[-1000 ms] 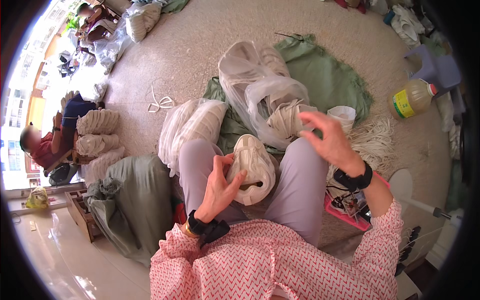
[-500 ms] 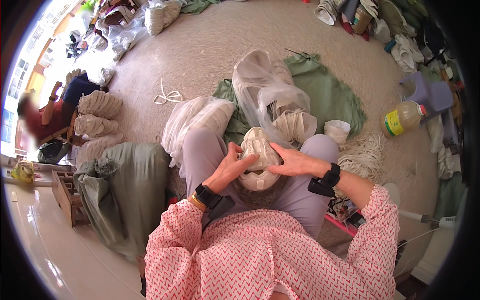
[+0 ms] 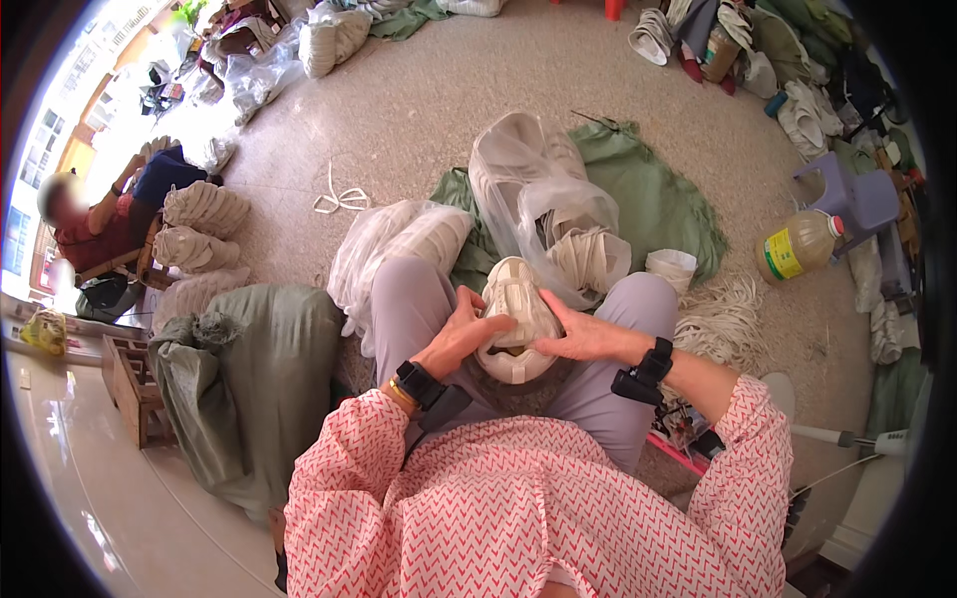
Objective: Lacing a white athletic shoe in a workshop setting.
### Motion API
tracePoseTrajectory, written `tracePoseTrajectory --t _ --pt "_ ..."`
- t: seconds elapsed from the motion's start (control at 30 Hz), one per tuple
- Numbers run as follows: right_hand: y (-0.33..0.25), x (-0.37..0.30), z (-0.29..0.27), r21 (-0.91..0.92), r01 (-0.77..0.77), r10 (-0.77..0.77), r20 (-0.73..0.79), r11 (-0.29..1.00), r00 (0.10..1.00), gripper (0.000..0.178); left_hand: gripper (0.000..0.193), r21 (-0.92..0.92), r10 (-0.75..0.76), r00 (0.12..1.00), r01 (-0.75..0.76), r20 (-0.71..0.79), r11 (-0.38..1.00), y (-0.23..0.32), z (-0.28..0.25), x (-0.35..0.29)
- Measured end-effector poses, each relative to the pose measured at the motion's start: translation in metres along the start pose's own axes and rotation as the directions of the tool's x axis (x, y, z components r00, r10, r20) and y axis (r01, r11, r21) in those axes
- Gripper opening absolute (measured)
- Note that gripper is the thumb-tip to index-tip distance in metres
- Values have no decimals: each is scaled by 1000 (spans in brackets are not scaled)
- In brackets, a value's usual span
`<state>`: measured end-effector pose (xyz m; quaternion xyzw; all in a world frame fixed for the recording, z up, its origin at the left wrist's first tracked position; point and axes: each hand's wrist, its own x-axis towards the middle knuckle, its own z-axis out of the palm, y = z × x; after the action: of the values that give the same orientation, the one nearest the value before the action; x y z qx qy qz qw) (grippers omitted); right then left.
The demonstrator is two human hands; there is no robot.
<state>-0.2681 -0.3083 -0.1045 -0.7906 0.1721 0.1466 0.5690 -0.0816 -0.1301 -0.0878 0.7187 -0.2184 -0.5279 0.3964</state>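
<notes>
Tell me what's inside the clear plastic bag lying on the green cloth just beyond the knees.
The clear plastic bag holds cream-white shoes like the shoe gripped by the left hand and right hand. How many cannot be counted: the crumpled film and overlapping pieces hide those underneath.

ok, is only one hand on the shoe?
No, both the left hand and right hand clasp the shoe on the lap.
</notes>
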Motion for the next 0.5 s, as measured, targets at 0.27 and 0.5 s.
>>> tracePoseTrajectory --t 0.27,0.5 --pt "-32 -40 15 -281 160 -207 -146 946 967 122 70 97 295 955 -291 -31 952 -10 4 -26" --pt "-33 -48 27 -379 30 -90 -141 925 986 122 68 312 369 929 -362 38 878 -12 12 -25"
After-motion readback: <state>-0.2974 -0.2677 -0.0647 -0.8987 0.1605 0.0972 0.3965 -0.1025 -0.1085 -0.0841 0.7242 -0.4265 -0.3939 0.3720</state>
